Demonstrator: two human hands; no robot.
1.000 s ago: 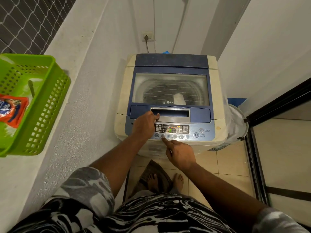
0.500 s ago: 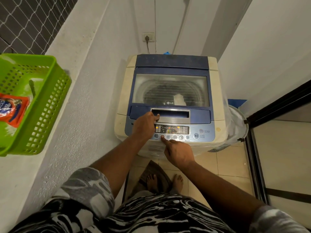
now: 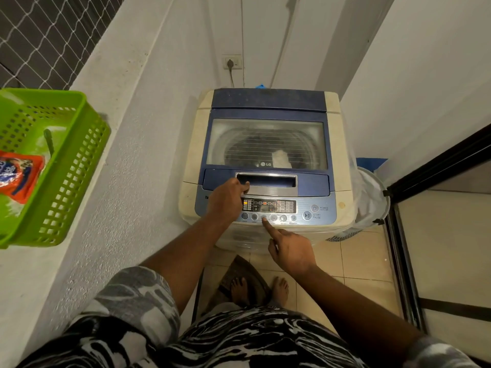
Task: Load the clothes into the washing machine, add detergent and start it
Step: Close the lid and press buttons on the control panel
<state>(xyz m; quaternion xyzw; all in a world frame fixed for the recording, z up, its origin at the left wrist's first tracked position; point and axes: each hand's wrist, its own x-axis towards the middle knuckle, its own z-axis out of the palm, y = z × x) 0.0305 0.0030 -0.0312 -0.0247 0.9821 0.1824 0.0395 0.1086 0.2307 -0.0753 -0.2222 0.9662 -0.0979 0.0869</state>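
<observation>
Top-loading washing machine seen from above, standing on the tiled floor in a narrow alcove, its lid closed. Through the lid's window, dark clothes lie in the drum with one white piece near the window's front edge.

The control panel runs along the front edge of the machine's top, and its display is lit. The left hand rests on the left end of the panel, knuckles up, with the thumb against the left end of the silver lid handle. Its fingers are tucked under the hand, so it cannot be told whether they grip anything. The right hand is at the front edge, index finger straight and the other fingers curled in. The fingertip touches the third round button from the left in the row under the display.

A green basket sits on the ledge to the left, holding an orange detergent packet near its left side. A white mesh hamper stands against the machine's right side. A plug sits in the wall socket behind the machine. The person's bare feet stand on a dark mat.
</observation>
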